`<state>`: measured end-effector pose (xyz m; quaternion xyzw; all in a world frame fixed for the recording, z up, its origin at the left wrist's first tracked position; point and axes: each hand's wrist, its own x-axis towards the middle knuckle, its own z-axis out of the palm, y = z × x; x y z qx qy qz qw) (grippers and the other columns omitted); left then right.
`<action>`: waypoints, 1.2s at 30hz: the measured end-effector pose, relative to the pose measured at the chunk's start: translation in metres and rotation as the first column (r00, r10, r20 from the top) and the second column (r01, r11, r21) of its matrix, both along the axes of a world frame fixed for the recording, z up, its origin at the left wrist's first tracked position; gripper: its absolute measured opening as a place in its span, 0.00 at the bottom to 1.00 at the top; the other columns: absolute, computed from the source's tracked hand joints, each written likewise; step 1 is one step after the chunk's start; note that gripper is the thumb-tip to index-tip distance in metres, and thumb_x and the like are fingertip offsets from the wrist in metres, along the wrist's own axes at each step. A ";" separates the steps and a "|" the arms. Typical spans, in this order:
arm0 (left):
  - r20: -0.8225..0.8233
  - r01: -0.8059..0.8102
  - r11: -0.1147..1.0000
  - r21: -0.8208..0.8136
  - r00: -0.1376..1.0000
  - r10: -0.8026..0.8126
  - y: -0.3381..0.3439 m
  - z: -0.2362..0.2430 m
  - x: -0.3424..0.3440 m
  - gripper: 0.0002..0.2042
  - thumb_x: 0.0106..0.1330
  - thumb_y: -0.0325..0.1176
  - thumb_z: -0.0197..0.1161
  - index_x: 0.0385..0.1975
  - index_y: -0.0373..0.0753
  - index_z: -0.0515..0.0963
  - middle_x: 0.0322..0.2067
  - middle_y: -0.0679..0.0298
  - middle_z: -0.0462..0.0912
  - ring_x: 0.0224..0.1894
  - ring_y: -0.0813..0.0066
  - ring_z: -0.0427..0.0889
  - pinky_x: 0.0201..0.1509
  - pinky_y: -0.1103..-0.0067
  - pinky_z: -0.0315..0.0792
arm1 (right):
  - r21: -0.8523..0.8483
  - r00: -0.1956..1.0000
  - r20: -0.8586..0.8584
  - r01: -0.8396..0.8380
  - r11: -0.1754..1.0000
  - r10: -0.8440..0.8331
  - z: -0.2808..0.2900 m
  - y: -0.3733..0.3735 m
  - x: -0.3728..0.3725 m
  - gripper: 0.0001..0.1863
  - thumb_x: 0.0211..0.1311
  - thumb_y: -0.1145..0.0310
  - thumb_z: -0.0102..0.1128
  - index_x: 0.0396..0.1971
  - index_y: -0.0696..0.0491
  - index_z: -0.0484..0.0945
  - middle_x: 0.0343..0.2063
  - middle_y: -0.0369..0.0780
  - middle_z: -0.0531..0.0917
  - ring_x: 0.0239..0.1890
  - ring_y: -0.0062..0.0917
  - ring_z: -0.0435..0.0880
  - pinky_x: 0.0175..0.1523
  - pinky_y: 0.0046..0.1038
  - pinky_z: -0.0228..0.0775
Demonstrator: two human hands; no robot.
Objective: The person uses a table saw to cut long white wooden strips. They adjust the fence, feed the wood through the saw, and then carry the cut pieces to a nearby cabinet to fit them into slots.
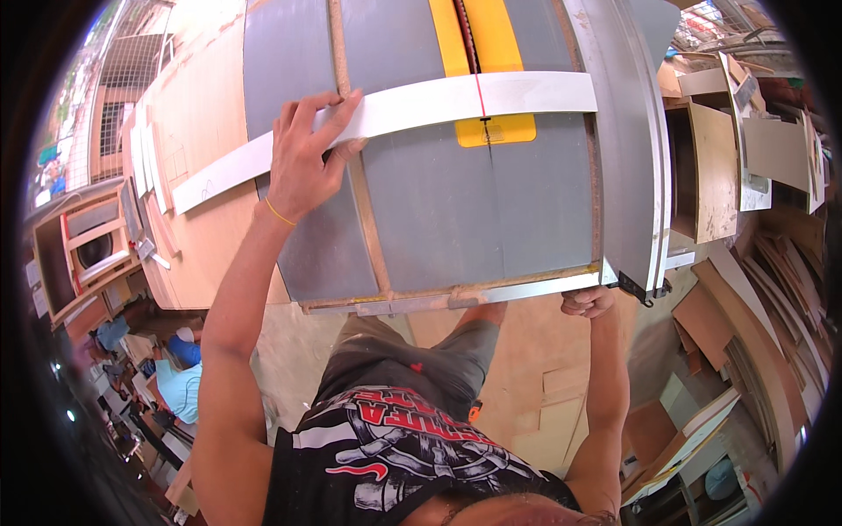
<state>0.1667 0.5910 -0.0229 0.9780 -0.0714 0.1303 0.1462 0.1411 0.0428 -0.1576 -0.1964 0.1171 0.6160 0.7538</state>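
Note:
A long white board strip [412, 107] lies crosswise over the grey saw table [474, 202], its right end against the metal fence [621, 149]. My left hand [309, 156] grips the strip left of centre, fingers over its far edge and thumb at its near edge. Beyond the strip, the toothed saw blade [469, 44] shows in the slot of a yellow insert plate [495, 131]. A thin red line crosses the strip in line with the blade. My right hand [588, 302] is closed just below the front rail [517, 289], near the fence's end; whatever its fingers hold is hidden.
A plywood surface [206, 250] adjoins the table on the left, with narrow white strips [151, 162] on it. Wooden boxes [706, 171] and stacked board offcuts [772, 307] crowd the right. Another person in a light blue shirt [179, 390] is at lower left.

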 end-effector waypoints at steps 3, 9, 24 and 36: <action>0.010 0.010 1.000 0.010 1.000 -0.010 0.000 -0.001 0.000 0.25 0.65 0.40 0.67 0.64 0.49 0.77 0.50 0.61 0.78 0.49 0.60 0.71 0.57 0.66 0.66 | 0.081 1.000 -0.012 0.001 0.997 0.000 -0.009 -0.002 0.000 0.27 0.54 0.81 0.63 0.56 0.48 0.75 0.18 0.26 0.66 0.13 0.10 0.57 0.24 0.20 0.53; 0.015 0.019 0.999 0.043 1.000 -0.019 0.001 -0.003 0.000 0.25 0.66 0.40 0.66 0.64 0.49 0.76 0.49 0.60 0.78 0.50 0.60 0.72 0.60 0.65 0.66 | 0.163 0.992 -0.126 0.047 0.986 -0.027 -0.013 0.000 -0.003 0.30 0.53 0.80 0.63 0.59 0.48 0.74 0.19 0.26 0.67 0.13 0.11 0.58 0.23 0.22 0.54; 0.062 -0.042 0.997 0.066 0.997 0.038 0.001 -0.012 0.000 0.27 0.62 0.50 0.70 0.62 0.53 0.78 0.50 0.68 0.80 0.52 0.64 0.73 0.57 0.65 0.66 | -0.092 0.995 0.097 0.005 0.996 0.004 0.009 0.005 -0.001 0.17 0.59 0.78 0.59 0.48 0.49 0.76 0.16 0.29 0.66 0.13 0.12 0.59 0.23 0.21 0.51; 0.046 -0.007 0.999 0.043 0.999 0.005 -0.013 0.000 0.008 0.29 0.54 0.28 0.74 0.60 0.43 0.79 0.49 0.55 0.80 0.50 0.56 0.75 0.58 0.65 0.69 | -0.448 0.988 0.133 -0.005 0.894 0.072 0.035 0.008 0.003 0.06 0.57 0.79 0.64 0.28 0.54 0.75 0.17 0.31 0.68 0.15 0.13 0.59 0.22 0.21 0.49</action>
